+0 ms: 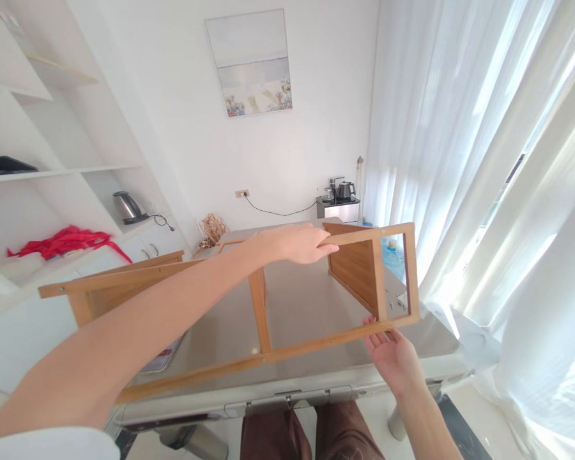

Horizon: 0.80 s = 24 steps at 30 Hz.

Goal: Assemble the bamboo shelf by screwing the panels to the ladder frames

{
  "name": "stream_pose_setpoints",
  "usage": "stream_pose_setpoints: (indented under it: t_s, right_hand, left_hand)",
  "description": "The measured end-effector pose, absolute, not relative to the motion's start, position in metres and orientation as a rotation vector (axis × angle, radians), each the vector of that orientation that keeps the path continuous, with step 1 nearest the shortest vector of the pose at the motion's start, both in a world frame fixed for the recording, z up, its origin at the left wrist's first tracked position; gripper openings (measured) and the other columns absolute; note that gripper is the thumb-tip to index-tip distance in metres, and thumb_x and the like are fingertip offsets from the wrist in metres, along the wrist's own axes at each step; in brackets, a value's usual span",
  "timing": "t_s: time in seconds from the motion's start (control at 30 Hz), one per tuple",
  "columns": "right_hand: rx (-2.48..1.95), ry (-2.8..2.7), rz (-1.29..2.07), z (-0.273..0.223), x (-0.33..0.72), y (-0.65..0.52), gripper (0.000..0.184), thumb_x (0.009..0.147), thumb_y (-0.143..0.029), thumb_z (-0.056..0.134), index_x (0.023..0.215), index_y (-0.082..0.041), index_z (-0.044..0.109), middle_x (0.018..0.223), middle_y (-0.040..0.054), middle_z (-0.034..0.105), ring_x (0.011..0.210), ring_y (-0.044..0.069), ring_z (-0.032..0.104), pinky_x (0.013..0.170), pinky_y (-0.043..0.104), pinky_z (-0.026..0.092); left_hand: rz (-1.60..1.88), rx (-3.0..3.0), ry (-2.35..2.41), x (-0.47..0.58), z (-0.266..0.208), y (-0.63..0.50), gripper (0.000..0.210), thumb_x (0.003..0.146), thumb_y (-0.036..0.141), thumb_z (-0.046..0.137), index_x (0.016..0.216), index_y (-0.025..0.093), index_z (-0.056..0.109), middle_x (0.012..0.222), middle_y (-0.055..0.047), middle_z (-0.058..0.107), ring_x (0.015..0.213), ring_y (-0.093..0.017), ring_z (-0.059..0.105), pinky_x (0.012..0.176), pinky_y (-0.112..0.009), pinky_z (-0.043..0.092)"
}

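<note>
A wooden shelf frame (263,316) lies on its side along the table, its long rails running left to right with slatted or panelled shelves between them. My left hand (309,244) reaches across and is closed on its upper rail. Below it, my right hand (395,358) has the palm turned up, with its fingers around the lower rail near the right end. A wooden shelf panel (352,268) stands inside the frame near that end. Small metal screws (391,305) lie on the table behind the right end. My left forearm hides part of the frame's left half.
The grey table (301,300) has its front edge close to my legs. A flat printed item (165,358) lies at its left. Behind are dried stalks (212,230) and a small cabinet (342,211) bearing a kettle. White curtains (436,128) hang at right; shelves (110,169) stand left.
</note>
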State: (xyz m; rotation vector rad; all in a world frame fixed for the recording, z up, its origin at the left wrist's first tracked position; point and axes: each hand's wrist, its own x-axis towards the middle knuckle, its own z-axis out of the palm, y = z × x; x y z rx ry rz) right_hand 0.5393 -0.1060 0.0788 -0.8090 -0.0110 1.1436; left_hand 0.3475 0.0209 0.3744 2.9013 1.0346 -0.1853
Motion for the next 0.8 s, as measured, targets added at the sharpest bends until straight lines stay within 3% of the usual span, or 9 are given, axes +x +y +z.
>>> stream_pose_setpoints:
  t_s: [0.17,0.37,0.53,0.67,0.8]
  right_hand:
    - [-0.820,0.110,1.126,0.108,0.540,-0.107,0.014,0.092,-0.015,0.048,0.091,-0.022,0.060,0.099,0.0076,0.074,0.088,0.018,0.077,0.068,0.029,0.066]
    - [-0.814,0.109,1.007,0.160,0.547,-0.078,0.031,0.090,-0.002,0.038,0.097,-0.017,0.064,0.090,0.0076,0.070,0.077,0.016,0.075,0.062,0.024,0.066]
    - [-0.654,0.004,0.836,0.282,0.595,-0.047,0.034,0.095,0.001,0.033,0.083,-0.018,0.060,0.084,0.0019,0.061,0.061,0.007,0.062,0.053,0.014,0.058]
    - [-0.552,-0.159,0.725,0.395,0.621,-0.025,0.041,0.100,-0.004,0.026,0.083,-0.017,0.060,0.094,0.0037,0.063,0.079,0.011,0.068,0.056,0.017,0.056]
    - [-0.563,-0.313,0.738,0.448,0.616,-0.014,0.038,0.099,-0.002,0.027,0.090,-0.010,0.063,0.098,0.0073,0.064,0.094,0.017,0.072,0.064,0.025,0.058]
  left_hand:
    - [-0.194,2.904,1.052,0.352,0.387,0.030,0.056,0.098,0.070,0.035,0.104,0.022,0.064,0.097,-0.012,0.070,0.071,-0.025,0.064,0.063,-0.037,0.041]
    - [0.001,2.987,0.995,0.353,0.418,0.027,0.045,0.097,0.064,0.044,0.091,0.022,0.061,0.083,-0.008,0.064,0.062,-0.021,0.057,0.060,-0.036,0.036]
    - [0.480,3.005,1.006,0.338,0.469,0.032,0.045,0.097,0.063,0.048,0.078,0.023,0.050,0.067,-0.004,0.054,0.052,-0.018,0.051,0.054,-0.031,0.032]
    - [0.817,2.922,1.006,0.318,0.508,0.038,0.046,0.101,0.062,0.042,0.073,0.026,0.038,0.051,0.001,0.042,0.040,-0.017,0.042,0.049,-0.030,0.032]
    - [1.065,2.849,0.986,0.299,0.527,0.040,0.045,0.102,0.058,0.041,0.072,0.025,0.035,0.048,0.002,0.039,0.037,-0.015,0.042,0.048,-0.028,0.031]
